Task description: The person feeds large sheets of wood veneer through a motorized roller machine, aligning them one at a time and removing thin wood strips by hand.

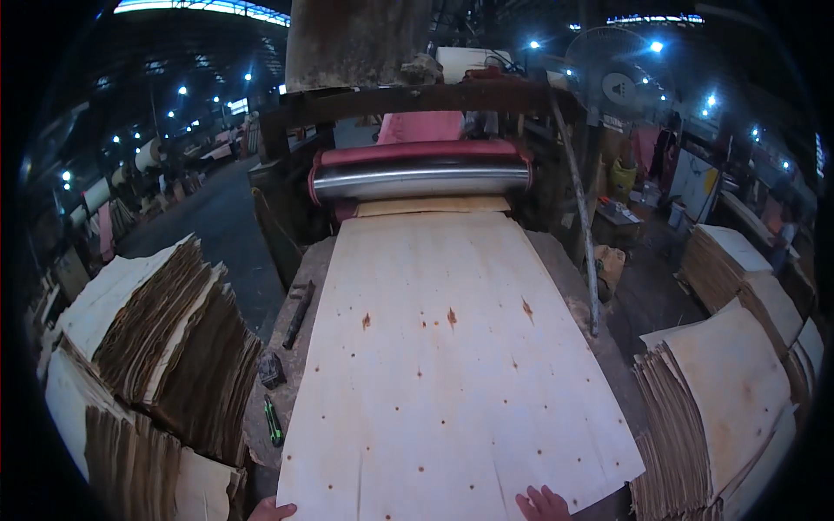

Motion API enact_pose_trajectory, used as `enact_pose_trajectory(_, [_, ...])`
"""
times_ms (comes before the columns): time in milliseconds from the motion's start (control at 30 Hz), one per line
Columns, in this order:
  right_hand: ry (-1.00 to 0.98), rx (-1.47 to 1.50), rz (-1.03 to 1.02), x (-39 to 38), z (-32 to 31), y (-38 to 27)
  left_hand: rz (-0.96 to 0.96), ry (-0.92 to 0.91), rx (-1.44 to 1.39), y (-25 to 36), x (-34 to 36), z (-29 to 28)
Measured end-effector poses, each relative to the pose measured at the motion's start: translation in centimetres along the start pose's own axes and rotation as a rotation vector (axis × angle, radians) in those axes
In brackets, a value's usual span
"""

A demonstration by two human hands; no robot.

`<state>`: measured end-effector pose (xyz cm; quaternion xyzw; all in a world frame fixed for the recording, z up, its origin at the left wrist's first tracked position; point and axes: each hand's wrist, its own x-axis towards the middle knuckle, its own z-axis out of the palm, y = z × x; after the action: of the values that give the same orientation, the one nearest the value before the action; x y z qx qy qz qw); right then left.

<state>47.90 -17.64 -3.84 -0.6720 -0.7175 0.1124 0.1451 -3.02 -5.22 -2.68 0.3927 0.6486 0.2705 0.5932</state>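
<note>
Two hands: left hand (273, 511) on the veneer sheet's (443, 373) near left corner, right hand (544, 504) with fingers bent over its near edge; how tightly either is closed, I cannot tell.
Veneer sheet: lengthwise on the worktop (569, 285), far end just before the metal roller (421, 180).
Green knife (274, 422): left of the sheet.
Veneer stacks (721, 382): both sides.

Pale rectangular wood sheet (460, 369), lower centre, is looking smooth, matt, knotty. Silver cylindrical metal roller (426, 181), upper centre, is shining glossy. Tall brown wood-veneer stack (198, 365), left, is showing rough, ragged edges. Slim green-and-black cutter (274, 423), lower left, is looking like plastic.
</note>
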Motion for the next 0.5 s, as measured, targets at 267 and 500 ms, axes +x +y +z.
enact_pose_trajectory(267, [-0.062, -0.101, -0.042, 9.4, -0.2, 4.0, 0.054, 0.064, -0.062, 3.4, 8.9, 0.9])
enact_pose_trajectory(500, [0.132, -0.067, -0.087, 24.4, 4.9, 8.6, -0.003, 0.151, -0.47, 6.1, 11.9, 3.8])
